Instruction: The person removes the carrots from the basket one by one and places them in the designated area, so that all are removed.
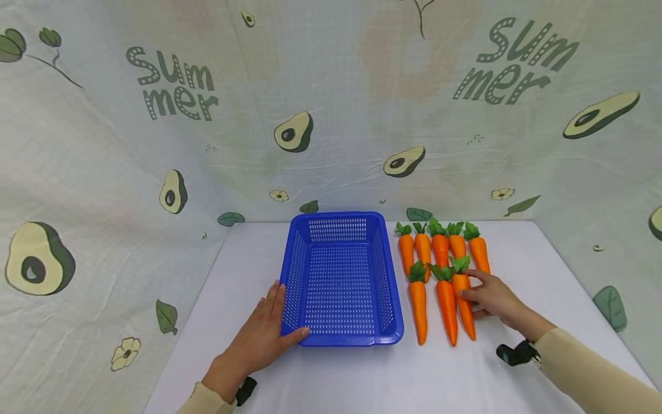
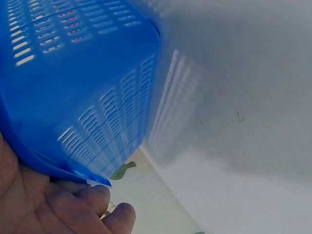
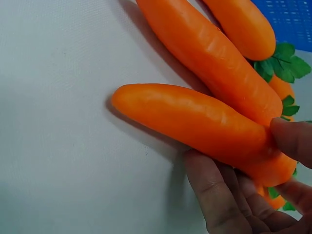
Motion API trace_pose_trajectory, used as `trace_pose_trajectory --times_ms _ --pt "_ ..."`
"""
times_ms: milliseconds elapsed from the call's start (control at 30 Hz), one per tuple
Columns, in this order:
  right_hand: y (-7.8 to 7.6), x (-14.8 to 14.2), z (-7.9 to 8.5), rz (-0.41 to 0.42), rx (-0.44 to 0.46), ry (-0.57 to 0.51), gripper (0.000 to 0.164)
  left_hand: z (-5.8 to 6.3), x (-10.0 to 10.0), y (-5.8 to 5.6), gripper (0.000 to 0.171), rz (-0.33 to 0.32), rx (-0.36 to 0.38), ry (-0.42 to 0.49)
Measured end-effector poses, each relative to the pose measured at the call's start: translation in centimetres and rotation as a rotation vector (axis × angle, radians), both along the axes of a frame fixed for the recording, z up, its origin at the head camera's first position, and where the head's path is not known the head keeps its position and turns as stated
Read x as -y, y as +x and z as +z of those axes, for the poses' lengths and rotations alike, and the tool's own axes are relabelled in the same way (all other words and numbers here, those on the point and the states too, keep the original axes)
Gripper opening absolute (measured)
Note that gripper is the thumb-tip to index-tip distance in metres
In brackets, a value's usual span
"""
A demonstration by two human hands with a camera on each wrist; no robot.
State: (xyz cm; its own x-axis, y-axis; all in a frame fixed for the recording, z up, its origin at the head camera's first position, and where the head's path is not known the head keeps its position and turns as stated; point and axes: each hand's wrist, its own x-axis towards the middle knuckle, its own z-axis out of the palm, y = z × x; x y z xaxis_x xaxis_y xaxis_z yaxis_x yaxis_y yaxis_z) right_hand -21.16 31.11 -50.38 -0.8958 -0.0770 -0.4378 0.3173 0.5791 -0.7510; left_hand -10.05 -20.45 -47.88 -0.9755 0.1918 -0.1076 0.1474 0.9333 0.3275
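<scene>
A blue plastic basket (image 1: 341, 287) with slotted walls stands on the table, nothing lying inside it. My left hand (image 1: 261, 330) rests on its near left corner, fingers extended along the left side and thumb on the front rim. The left wrist view shows the basket's outer wall (image 2: 87, 107) above that hand. On the right, my right hand (image 1: 493, 299) holds the rightmost carrot (image 1: 464, 305) of the front row near its leafy top. In the right wrist view, thumb and fingers lie on opposite sides of this carrot (image 3: 195, 117), which is still against the table.
Two more front-row carrots lie to its left, the middle one (image 1: 447, 310) and the left one (image 1: 419, 310). Behind them several carrots (image 1: 441, 250) form a back row beside the basket. A cloth backdrop (image 1: 341, 86) printed with avocados rises behind the white table (image 1: 248, 253).
</scene>
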Motion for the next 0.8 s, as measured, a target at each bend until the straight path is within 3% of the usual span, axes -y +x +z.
trace_pose_trajectory --times_ms 467,800 --pt "0.09 0.28 -0.24 0.015 -0.047 0.114 0.08 0.3 -0.22 0.1 0.12 0.011 0.008 0.002" --pt "0.18 0.14 -0.2 0.02 -0.069 0.107 0.079 0.44 -0.23 0.11 0.119 0.006 0.005 -0.01"
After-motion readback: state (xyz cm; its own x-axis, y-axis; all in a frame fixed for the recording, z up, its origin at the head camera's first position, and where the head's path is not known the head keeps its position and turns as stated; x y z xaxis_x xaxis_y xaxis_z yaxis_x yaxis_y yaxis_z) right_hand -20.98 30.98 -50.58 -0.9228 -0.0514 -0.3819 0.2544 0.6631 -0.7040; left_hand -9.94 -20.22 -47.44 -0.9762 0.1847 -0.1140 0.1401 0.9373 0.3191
